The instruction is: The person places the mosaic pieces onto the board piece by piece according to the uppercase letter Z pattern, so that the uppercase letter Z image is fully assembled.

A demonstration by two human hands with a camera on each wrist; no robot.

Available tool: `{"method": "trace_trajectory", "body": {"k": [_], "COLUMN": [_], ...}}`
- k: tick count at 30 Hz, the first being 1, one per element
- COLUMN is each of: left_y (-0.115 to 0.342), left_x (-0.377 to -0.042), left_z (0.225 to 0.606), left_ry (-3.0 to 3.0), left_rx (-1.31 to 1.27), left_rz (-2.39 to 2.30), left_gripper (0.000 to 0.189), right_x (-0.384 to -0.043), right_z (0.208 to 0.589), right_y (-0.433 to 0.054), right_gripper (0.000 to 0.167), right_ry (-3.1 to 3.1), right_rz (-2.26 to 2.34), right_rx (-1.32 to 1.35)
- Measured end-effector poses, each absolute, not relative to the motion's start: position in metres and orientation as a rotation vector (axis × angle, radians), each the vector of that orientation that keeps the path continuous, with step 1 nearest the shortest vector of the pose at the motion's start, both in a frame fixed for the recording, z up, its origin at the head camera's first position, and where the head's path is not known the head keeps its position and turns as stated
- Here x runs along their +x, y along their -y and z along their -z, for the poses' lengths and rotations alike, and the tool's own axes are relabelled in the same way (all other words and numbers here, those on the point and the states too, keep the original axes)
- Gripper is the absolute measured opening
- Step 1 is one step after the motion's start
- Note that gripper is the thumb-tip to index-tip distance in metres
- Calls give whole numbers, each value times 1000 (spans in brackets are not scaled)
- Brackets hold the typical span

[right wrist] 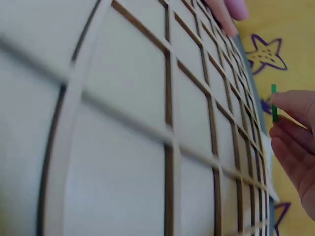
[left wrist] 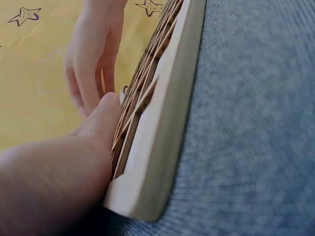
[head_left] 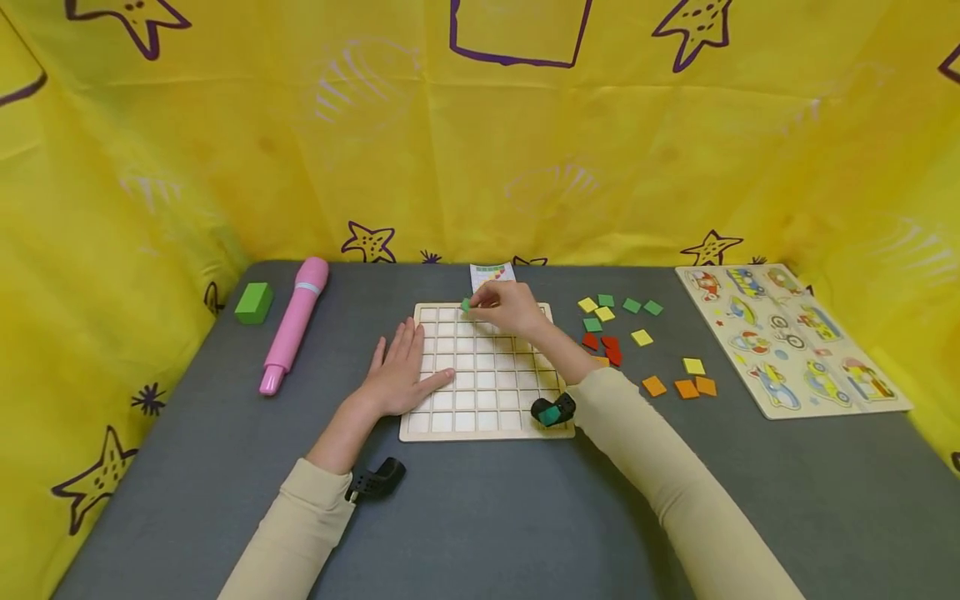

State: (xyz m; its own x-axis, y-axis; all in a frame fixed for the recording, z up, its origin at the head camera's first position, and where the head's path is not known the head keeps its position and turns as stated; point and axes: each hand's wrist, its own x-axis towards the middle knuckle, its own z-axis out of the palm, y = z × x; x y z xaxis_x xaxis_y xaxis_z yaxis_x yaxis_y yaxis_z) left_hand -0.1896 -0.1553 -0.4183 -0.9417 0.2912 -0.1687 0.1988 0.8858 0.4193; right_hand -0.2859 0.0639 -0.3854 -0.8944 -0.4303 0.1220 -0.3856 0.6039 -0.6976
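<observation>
Pinching a green tile (head_left: 466, 305), the right hand (head_left: 512, 308) partly hides a card (head_left: 491, 274).

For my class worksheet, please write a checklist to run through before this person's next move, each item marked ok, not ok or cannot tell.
1. Board lying flat on the table: ok.
2. Left hand resting at the board's left edge: ok.
3. Green tile pinched in the right hand: ok.
4. Picture card behind the board fully in sight: not ok, the right hand covers its lower part.
5. Squares under the right hand and forearm empty: cannot tell, they are hidden.
6. More green tiles lying right of the board: ok.
</observation>
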Motion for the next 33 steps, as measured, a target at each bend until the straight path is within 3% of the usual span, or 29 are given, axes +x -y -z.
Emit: {"method": "trace_trajectory", "body": {"k": [8,22,33], "left_y": [156,179,184], "left_x": [-189,-185,-186], "left_z": [416,403,402], "left_ry": [-2817,-2631,-2590], "left_rx": [389,668,691], "left_rz": [-575,-633,-649], "left_gripper": [107,137,141], "right_x": [-289,-285,-286], "right_z": [395,398,383], "right_y": [-32,-41,-113], "right_gripper": [9,20,24], "right_ry": [-2782,-2723,-2801], "right_rz": [1040,1009,1222], "right_rx": [-881,-1021,-594]}}
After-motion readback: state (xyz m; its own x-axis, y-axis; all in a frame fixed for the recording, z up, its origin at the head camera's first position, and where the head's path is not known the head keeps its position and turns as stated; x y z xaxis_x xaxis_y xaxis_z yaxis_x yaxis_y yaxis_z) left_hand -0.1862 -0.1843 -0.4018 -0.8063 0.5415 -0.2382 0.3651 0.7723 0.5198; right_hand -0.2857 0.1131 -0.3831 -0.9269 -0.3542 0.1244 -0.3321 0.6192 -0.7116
